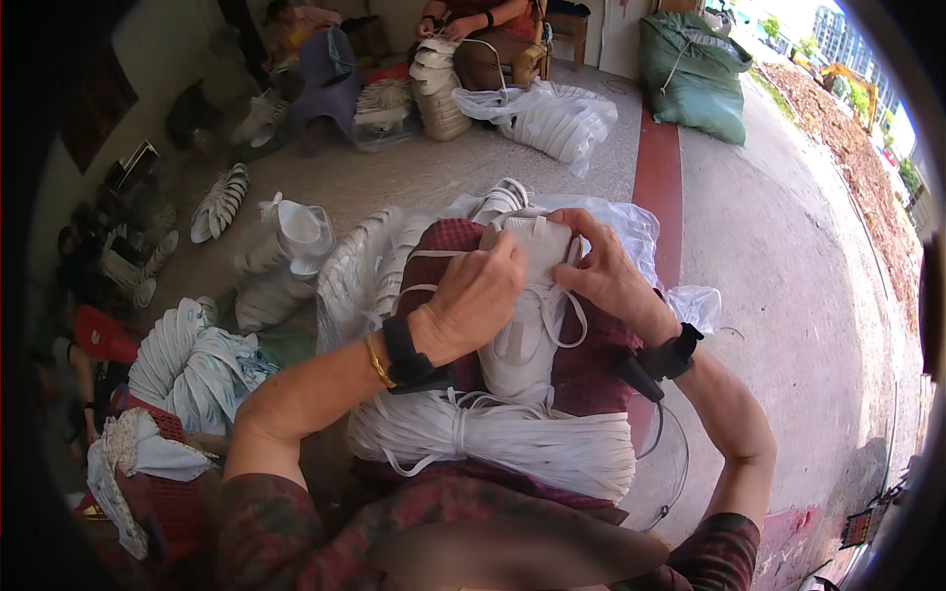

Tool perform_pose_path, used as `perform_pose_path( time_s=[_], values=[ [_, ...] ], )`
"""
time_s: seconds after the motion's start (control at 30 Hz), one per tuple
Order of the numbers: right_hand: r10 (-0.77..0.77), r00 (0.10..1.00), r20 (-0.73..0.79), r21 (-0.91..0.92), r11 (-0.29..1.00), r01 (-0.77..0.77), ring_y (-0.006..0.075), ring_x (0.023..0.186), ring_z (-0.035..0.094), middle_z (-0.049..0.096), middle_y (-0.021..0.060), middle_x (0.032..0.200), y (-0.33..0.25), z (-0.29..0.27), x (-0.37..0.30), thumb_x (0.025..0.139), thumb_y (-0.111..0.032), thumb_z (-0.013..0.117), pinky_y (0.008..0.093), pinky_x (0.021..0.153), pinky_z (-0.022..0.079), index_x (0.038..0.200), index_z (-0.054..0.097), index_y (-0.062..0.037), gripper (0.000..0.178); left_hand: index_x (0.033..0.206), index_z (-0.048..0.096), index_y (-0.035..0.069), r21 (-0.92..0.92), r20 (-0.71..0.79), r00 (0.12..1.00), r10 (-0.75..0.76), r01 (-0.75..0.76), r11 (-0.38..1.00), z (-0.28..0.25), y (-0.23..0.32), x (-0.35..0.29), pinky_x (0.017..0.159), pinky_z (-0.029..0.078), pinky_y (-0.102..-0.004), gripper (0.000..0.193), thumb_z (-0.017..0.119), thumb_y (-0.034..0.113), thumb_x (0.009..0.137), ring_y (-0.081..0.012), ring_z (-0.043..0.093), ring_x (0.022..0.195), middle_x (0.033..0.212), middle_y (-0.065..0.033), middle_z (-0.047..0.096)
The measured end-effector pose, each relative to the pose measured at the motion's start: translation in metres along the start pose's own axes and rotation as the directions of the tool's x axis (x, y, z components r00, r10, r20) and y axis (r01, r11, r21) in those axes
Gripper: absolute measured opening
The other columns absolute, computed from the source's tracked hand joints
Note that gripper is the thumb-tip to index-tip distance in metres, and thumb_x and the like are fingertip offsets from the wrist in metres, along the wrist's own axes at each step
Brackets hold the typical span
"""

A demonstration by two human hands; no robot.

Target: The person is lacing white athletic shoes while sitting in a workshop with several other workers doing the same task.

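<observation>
A pale white shoe upper (520,347) lies on my lap over dark red checked cloth, its toe end toward me. My left hand (477,294) is closed in a pinch over the upper's left eyelet side. A white shoelace (434,254) trails out leftward from its fingers, though the fingertips are partly hidden. My right hand (613,274) grips the right edge near the tongue, thumb inside and fingers round the far end. A loop of lace hangs below that hand. Across my lap, nearest my body, rests a thick tied bundle of white shoelaces (493,438).
Stacked white uppers in clear plastic (360,271) stand just beyond my left arm. More stacked uppers (192,360) lie further left beside a red basket (172,483). Ahead, another person works beside a plastic-wrapped stack (562,123). A green sack (695,84) stands far right.
</observation>
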State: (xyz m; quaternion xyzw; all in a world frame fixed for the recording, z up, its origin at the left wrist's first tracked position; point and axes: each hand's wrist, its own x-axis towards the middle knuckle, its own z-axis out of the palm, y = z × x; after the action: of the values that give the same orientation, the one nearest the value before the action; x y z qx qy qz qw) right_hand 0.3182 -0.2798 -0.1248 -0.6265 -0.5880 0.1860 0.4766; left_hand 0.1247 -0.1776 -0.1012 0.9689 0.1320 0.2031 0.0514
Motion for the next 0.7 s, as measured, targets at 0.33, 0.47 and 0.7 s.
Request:
perform_pose_path(
  time_s=[0.33, 0.47, 0.7],
  values=[
    [0.060, 0.998, -0.030, -0.028, 0.998, -0.061, 0.0394, 0.120, 0.044, 0.062, 0.0191, 0.121, -0.011, 0.009, -0.007, 0.073, -0.014, 0.073, 0.0460, 0.101, 0.044, 0.135, 0.051, -0.0068, 0.067, 0.091, 0.063, -0.002, -0.226, -0.045, 0.999, -0.013, 0.002, 0.974, -0.004, -0.009, 0.010, 0.074, 0.051, -0.0463, 0.008, 0.064, -0.002, 0.083, -0.0403, 0.065, 0.087, 0.088, -0.0191, 0.061],
    [-0.007, 0.999, -0.050, -0.087, 0.996, 0.002, 0.0401, 0.119, 0.044, 0.062, 0.0194, 0.119, -0.005, 0.012, -0.007, 0.069, -0.014, 0.075, 0.0465, 0.101, 0.044, 0.135, 0.049, -0.0070, 0.072, 0.094, 0.061, -0.001, -0.222, -0.098, 0.995, -0.028, 0.006, 0.975, -0.004, 0.003, 0.006, 0.073, 0.051, -0.0457, 0.013, 0.063, -0.005, 0.083, -0.0400, 0.065, 0.086, 0.091, -0.0179, 0.062],
    [-0.016, 0.999, -0.043, -0.086, 0.996, 0.013, 0.0406, 0.118, 0.045, 0.059, 0.0201, 0.121, -0.006, 0.012, -0.006, 0.068, -0.014, 0.075, 0.0462, 0.102, 0.043, 0.133, 0.051, -0.0055, 0.071, 0.100, 0.060, -0.001, -0.469, 0.002, 0.992, -0.125, 0.112, 0.876, -0.007, 0.004, 0.014, 0.072, 0.053, -0.0407, 0.019, 0.062, -0.006, 0.082, -0.0318, 0.068, 0.083, 0.091, -0.0155, 0.067]
  ],
)
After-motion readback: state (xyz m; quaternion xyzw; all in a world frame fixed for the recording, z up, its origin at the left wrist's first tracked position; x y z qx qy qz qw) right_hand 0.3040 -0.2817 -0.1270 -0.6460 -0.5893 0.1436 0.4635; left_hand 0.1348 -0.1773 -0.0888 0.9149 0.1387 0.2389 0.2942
